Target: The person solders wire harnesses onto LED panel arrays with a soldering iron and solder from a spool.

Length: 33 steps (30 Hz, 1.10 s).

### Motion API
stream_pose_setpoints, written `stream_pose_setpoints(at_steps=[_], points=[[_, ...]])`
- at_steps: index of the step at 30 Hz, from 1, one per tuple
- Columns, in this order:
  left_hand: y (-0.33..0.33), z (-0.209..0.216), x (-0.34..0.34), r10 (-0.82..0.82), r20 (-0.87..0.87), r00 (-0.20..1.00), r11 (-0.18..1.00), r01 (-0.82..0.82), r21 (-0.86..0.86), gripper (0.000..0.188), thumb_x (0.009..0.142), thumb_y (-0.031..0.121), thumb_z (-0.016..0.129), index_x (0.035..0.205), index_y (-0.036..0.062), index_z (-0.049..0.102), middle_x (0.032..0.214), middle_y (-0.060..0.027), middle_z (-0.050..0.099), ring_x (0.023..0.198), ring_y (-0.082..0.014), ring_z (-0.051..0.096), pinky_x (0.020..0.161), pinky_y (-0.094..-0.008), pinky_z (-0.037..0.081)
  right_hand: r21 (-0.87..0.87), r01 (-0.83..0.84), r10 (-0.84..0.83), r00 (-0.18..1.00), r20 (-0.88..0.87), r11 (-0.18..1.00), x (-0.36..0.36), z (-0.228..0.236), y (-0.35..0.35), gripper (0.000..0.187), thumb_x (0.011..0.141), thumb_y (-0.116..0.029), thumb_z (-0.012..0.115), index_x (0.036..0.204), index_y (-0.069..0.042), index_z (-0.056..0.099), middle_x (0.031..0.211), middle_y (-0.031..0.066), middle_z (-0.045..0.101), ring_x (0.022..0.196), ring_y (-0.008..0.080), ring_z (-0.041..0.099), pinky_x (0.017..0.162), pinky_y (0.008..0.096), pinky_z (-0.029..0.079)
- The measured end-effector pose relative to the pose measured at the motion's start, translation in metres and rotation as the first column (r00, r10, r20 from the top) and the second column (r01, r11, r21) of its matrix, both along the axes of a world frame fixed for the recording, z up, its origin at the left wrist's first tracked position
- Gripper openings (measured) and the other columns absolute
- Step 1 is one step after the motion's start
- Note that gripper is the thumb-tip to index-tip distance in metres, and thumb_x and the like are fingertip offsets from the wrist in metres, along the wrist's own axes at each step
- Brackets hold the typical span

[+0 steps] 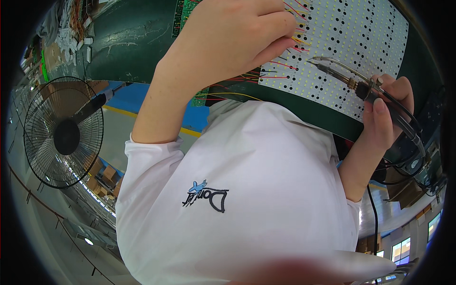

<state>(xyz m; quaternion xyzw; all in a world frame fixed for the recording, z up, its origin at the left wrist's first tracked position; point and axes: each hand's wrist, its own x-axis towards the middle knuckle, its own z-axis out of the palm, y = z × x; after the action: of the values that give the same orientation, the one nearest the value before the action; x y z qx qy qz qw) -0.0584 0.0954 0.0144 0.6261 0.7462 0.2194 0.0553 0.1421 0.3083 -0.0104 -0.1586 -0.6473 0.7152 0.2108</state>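
A white LED board [327, 97], dotted with small yellowish lights and black round holes, lies on the dark green work surface. Over its left edge, my left hand [247, 35] is closed, its fingers curled down among thin red, yellow and black wires [273, 77]. What its fingertips pinch is hidden beneath the hand. My right hand [387, 107] grips a soldering iron [363, 90] by its dark handle. A thin curved metal tube [342, 64] runs along the iron toward its tip. That tip points left, over the board and apart from my left fingers.
Green circuit boards [183, 16] lie partly under my left hand and wrist. Loose wires and small white connectors [81, 42] sit at the far left of the green table [128, 52]. A black fan [66, 135] stands left of me. Dark cables [403, 173] hang at right.
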Motion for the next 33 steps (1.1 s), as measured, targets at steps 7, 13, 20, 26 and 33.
stream_pose_setpoints(at_steps=[7, 13, 20, 26, 33], points=[[0.000, -0.005, -0.003, -0.007, 0.050, 0.999, 0.998, 0.003, 0.064, 0.014, 0.090, 0.023, 0.070, 0.091, 0.0109, 0.062, 0.082, -0.0044, 0.058, 0.068, -0.0247, 0.062, 0.059, -0.0355, 0.050, 0.060, -0.051, 0.051, 0.999, 0.007, 0.997, 0.000, -0.002, 0.004, 0.034, 0.081, -0.019, 0.078, 0.080, -0.004, 0.048, 0.071, 0.0077, 0.055, 0.061, 0.0098, 0.048, 0.055, 0.0228, 0.037], [0.000, 0.004, -0.002, 0.023, 0.060, 0.998, 0.999, -0.021, -0.029, 0.014, 0.091, 0.022, 0.070, 0.091, 0.0109, 0.062, 0.081, -0.0046, 0.058, 0.068, -0.0252, 0.062, 0.059, -0.0359, 0.050, 0.062, -0.091, 0.092, 0.996, -0.021, 0.994, -0.002, -0.007, 0.004, 0.031, 0.082, -0.015, 0.077, 0.080, -0.003, 0.048, 0.071, 0.0085, 0.056, 0.060, 0.0105, 0.048, 0.056, 0.0234, 0.038], [0.004, 0.003, -0.006, 0.001, 0.085, 0.996, 1.000, 0.000, -0.012, 0.014, 0.090, 0.023, 0.070, 0.092, 0.0107, 0.063, 0.081, -0.0047, 0.059, 0.069, -0.0258, 0.063, 0.059, -0.0365, 0.050, 0.115, -0.089, 0.092, 0.996, -0.020, 0.989, -0.004, -0.003, 0.002, 0.030, 0.082, -0.014, 0.076, 0.081, -0.003, 0.048, 0.071, 0.0093, 0.056, 0.061, 0.0109, 0.048, 0.057, 0.0242, 0.039], [0.002, -0.002, -0.005, 0.004, 0.102, 0.995, 1.000, -0.005, 0.014, 0.014, 0.091, 0.023, 0.069, 0.090, 0.0106, 0.062, 0.081, -0.0047, 0.058, 0.069, -0.0259, 0.063, 0.059, -0.0366, 0.050, 0.189, -0.120, 0.126, 0.992, -0.018, 0.975, -0.003, -0.009, 0.004, 0.028, 0.082, -0.010, 0.075, 0.081, -0.002, 0.049, 0.073, 0.0090, 0.057, 0.063, 0.0098, 0.044, 0.057, 0.0249, 0.033], [0.001, -0.007, -0.007, -0.013, 0.081, 0.997, 1.000, 0.012, 0.014, 0.014, 0.091, 0.022, 0.068, 0.089, 0.0103, 0.060, 0.080, -0.0050, 0.057, 0.069, -0.0259, 0.062, 0.059, -0.0369, 0.050, 0.182, -0.109, 0.117, 0.993, -0.033, 0.977, -0.004, -0.009, 0.004, 0.027, 0.081, -0.009, 0.075, 0.082, -0.001, 0.049, 0.074, 0.0091, 0.057, 0.063, 0.0095, 0.043, 0.057, 0.0254, 0.032]])
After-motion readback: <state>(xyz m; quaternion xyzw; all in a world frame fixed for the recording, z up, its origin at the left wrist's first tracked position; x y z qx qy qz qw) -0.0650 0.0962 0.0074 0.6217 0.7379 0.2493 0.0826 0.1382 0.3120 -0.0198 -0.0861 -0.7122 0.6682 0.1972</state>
